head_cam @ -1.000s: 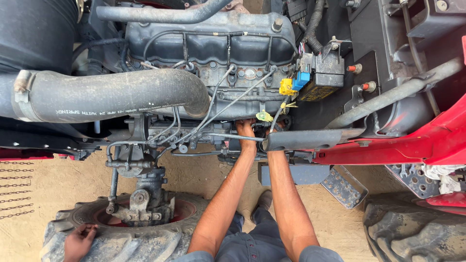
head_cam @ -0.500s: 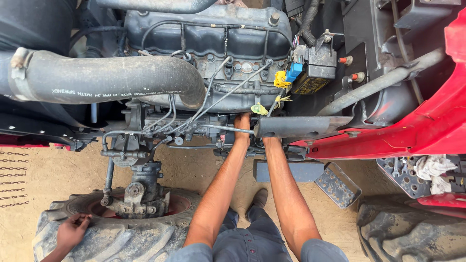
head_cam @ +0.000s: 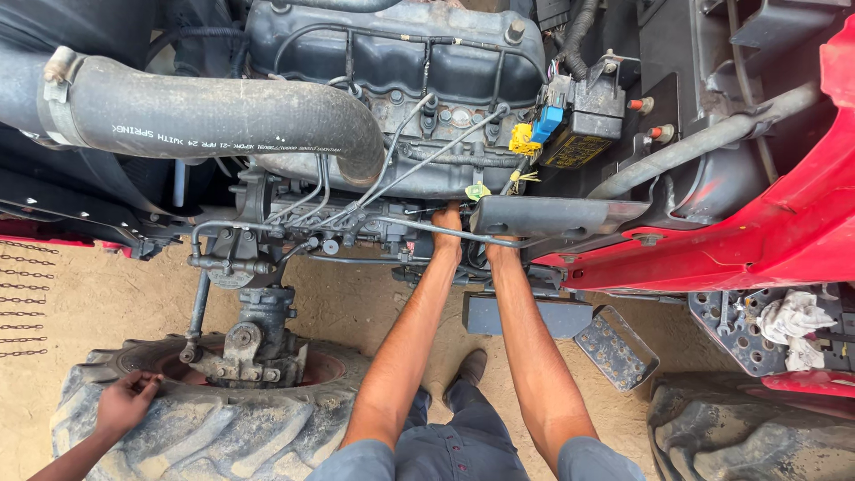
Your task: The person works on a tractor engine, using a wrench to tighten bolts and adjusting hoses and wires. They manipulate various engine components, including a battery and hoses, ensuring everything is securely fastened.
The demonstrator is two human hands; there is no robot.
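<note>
While arms stretch forward, left hand (head_cam: 448,221) touches engine (head_cam: 392,62).

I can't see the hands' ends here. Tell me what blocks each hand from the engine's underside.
The left hand reaches up to the engine block, crossed by a thin metal line. The right hand disappears under a grey bracket plate that hides its fingers; what it touches cannot be told.
</note>
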